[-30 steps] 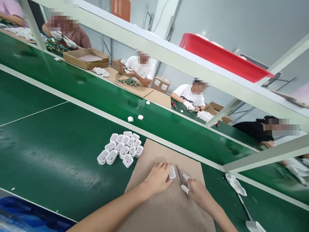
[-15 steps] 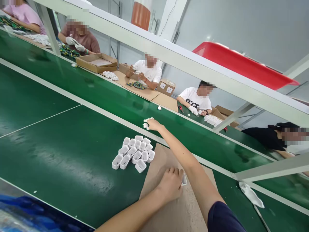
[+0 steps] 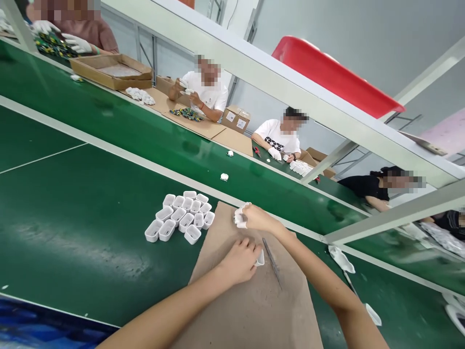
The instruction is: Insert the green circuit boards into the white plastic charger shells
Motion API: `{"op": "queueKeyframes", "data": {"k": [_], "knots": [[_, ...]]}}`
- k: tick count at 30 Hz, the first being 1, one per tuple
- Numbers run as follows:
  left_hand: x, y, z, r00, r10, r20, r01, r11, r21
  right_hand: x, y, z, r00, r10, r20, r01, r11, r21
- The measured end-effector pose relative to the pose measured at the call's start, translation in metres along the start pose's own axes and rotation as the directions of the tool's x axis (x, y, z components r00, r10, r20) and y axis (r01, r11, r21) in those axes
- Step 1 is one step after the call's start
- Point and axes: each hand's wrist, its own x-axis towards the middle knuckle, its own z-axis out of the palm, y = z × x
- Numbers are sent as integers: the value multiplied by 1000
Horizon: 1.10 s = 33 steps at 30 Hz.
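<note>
My left hand (image 3: 241, 261) rests on the cardboard sheet (image 3: 232, 315), its fingers closed round a small white plastic cup (image 3: 260, 259) that shows only in part. Just beyond it, my right hand (image 3: 254, 218) is above the sheet's far edge, white covers on its fingertips. Between those fingers sits a small white part (image 3: 238, 219), hard to tell from the covers. A pair of metal tweezers (image 3: 272, 264) lies right of the left hand. Several open white cups (image 3: 178, 215) stand grouped on the green surface to the left.
Two small white parts, the nearer one (image 3: 224, 177), lie on the green belt (image 3: 163, 140) beyond a pale rail (image 3: 119, 151). Co-workers sit along the far side. A slanted post (image 3: 392, 218) rises at right, near a white cloth-like piece (image 3: 341, 259). A red tray (image 3: 334, 77) is overhead.
My right hand has drawn back from the belt to over the cardboard with a small white part. The tweezers have come into sight. My left hand stays on the cup, while the view has shifted.
</note>
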Motion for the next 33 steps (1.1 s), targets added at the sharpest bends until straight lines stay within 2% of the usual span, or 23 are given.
{"op": "queueKeyframes", "data": {"k": [3, 5, 7, 10, 13, 15, 18, 21, 24, 27, 30, 33], "knots": [[-1, 5, 3, 999, 32, 16, -32, 999, 9, -25, -4, 12, 1000, 15, 3, -15, 999, 41], [0, 7, 4, 999, 39, 26, -39, 999, 17, -27, -2, 11, 999, 38, 17, -39, 996, 80], [1, 6, 4, 998, 42, 38, -42, 999, 22, -16, 5, 2, 996, 80, 37, -84, 989, 117], [2, 5, 5, 998, 46, 52, -47, 999, 19, 22, 22, -20, 970, 243, 20, -243, 962, 124], [3, 4, 7, 998, 41, 55, -42, 999, 4, 76, 36, -35, 882, 469, -51, -463, 881, 95], [3, 4, 7, 998, 28, 58, -27, 1000, -9, 109, 40, -36, 819, 570, -63, -564, 820, 94], [4, 5, 8, 998, 2, 67, 0, 999, -34, 141, 43, -31, 759, 650, -49, -641, 758, 122], [5, 5, 8, 998, -12, 68, 17, 997, -73, 149, 47, -27, 739, 672, -42, -655, 732, 185], [4, 5, 7, 998, -25, 58, 32, 991, -127, 135, 57, -27, 753, 656, -55, -616, 731, 294], [4, 4, 5, 998, -38, 42, 45, 982, -185, 98, 65, -28, 782, 612, -120, -511, 739, 438], [5, 4, 2, 998, -64, 16, 66, 970, -234, 38, 64, -20, 786, 566, -249, -350, 740, 575], [6, 8, -4, 993, -113, -30, 101, 957, -271, -37, 49, 0, 747, 542, -384, -188, 727, 660]]}}
